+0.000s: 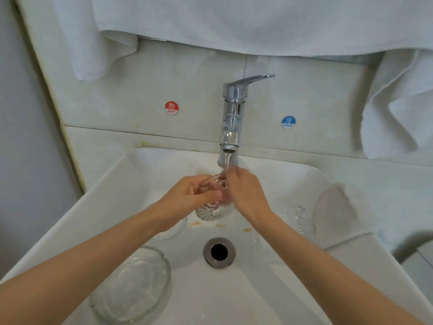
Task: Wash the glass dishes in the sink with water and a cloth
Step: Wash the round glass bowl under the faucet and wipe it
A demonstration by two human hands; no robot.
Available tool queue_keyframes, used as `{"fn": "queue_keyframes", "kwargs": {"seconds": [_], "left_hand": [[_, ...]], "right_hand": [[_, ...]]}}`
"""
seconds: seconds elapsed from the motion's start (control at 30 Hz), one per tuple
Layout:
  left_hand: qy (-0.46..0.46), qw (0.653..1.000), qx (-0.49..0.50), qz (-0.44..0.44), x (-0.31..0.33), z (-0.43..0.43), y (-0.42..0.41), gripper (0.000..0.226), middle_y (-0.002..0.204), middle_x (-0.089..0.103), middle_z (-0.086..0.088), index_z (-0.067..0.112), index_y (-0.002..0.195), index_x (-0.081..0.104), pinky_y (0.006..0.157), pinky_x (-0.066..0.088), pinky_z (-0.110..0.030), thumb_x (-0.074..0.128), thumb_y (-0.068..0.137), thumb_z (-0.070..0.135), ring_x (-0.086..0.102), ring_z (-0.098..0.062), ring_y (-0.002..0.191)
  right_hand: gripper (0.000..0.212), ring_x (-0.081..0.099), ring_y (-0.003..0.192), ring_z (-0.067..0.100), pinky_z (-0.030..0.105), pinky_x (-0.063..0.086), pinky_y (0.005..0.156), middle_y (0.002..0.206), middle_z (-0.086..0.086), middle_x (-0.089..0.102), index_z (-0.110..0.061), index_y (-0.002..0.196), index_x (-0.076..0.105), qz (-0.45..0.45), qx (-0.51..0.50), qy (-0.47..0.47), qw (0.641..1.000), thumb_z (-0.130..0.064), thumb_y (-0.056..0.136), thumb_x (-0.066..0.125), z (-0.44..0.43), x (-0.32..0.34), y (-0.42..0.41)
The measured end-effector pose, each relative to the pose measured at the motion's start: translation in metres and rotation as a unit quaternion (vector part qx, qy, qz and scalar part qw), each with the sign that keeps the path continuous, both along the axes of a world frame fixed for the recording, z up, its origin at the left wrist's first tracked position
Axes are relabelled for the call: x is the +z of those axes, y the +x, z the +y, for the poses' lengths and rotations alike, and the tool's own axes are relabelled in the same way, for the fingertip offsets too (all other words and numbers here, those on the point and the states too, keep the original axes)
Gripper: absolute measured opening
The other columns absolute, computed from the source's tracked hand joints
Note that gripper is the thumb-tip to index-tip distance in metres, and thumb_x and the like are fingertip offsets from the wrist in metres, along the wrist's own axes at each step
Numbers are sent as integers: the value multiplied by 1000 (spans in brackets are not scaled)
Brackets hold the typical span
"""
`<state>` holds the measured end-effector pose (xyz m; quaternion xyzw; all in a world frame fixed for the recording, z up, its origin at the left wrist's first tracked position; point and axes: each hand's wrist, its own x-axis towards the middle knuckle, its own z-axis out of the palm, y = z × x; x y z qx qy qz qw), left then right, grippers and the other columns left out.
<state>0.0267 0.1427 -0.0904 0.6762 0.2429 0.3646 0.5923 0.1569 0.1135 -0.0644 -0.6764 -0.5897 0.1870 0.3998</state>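
Note:
Both my hands hold a small patterned clear glass dish [212, 208] under the running tap in the white sink [269, 289]. My left hand [187, 195] grips its left rim, fingers curled. My right hand [243, 188] holds the right side, with fingers over the rim under the water stream [226, 160]. A round glass bowl [133, 285] lies at the sink's front left. Another clear glass piece [298, 215] stands at the right. I see no cloth in either hand.
The chrome faucet [232, 113] stands at the back centre, with its lever turned right. White towels [257, 22] hang above and at the right. A translucent plate [339, 212] leans on the sink's right rim. The drain [219, 252] is open, with orange scraps beside it.

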Motion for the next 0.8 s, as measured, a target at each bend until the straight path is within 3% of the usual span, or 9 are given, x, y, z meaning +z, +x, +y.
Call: {"fn": "queue_keyframes", "kwargs": {"seconds": [0.07, 0.13, 0.23, 0.33, 0.43, 0.57, 0.67, 0.73, 0.8], "left_hand": [[6, 1000, 14, 21, -2, 1, 0, 22, 82, 71, -1, 9, 91, 65, 75, 51, -23, 72, 70, 5, 66, -12, 81], [-4, 999, 22, 26, -2, 0, 0, 19, 82, 71, -4, 6, 93, 64, 75, 52, -23, 66, 75, -1, 66, -12, 81], [-36, 999, 11, -12, 0, -4, 4, 10, 78, 69, -1, 7, 83, 62, 71, 50, -20, 59, 83, -3, 65, -15, 78], [-46, 999, 15, -14, 2, -5, 6, 1, 82, 67, -5, 5, 81, 59, 72, 51, -24, 60, 81, 5, 63, -19, 81], [-72, 997, 18, -7, 0, -10, 9, 7, 92, 64, -16, -3, 92, 59, 73, 55, -24, 54, 88, -2, 64, -25, 85], [-90, 995, 39, -2, 2, -15, 10, 17, 77, 67, -10, -3, 96, 61, 64, 53, -23, 48, 89, -10, 65, -16, 69], [-157, 984, 43, -67, 8, -13, 10, 15, 75, 70, -9, 0, 92, 63, 62, 56, -22, 48, 92, 2, 69, -15, 67], [-217, 965, 62, -130, 13, -9, 6, 19, 76, 72, -9, 1, 88, 63, 59, 57, -21, 45, 94, 5, 71, -16, 68], [-261, 946, 61, -183, 17, -5, 1, 22, 85, 73, -12, 2, 86, 61, 59, 57, -20, 43, 95, 9, 72, -19, 75]], "right_hand": [[34, 54, 87, 26, 36, 40, 77, 96, 10, 62, -8, 91, 60, -216, 56, 76, 972, -23, 99, 31, -6, -1, -13], [30, 52, 89, 26, 37, 39, 77, 96, 9, 60, -10, 93, 59, -298, 85, 84, 947, -23, 98, 32, -6, -4, -15], [29, 56, 91, 32, 39, 45, 78, 96, 16, 63, -8, 93, 60, -78, 31, -16, 996, -20, 98, 34, 7, 0, 7], [34, 57, 96, 30, 39, 45, 86, 103, 18, 61, -9, 92, 58, 102, -7, -133, 986, -22, 98, 28, 14, 3, 22], [34, 54, 94, 27, 31, 35, 72, 98, 11, 57, -15, 82, 50, -62, 46, -100, 992, -26, 101, 24, 4, 5, 11], [27, 54, 89, 27, 35, 40, 74, 94, 8, 60, -15, 86, 53, -269, 122, 23, 955, -26, 98, 32, -1, 6, -6], [35, 59, 88, 26, 35, 46, 78, 93, 10, 64, -14, 89, 60, -20, 70, -49, 996, -32, 100, 32, 7, 7, 11], [44, 60, 73, 21, 31, 50, 70, 80, 9, 64, -11, 87, 60, 207, 44, -170, 962, -37, 101, 28, 6, 6, 26], [46, 55, 61, 16, 28, 49, 62, 68, 4, 61, -11, 81, 60, 339, 62, -210, 915, -37, 101, 29, 6, 1, 32]]}}
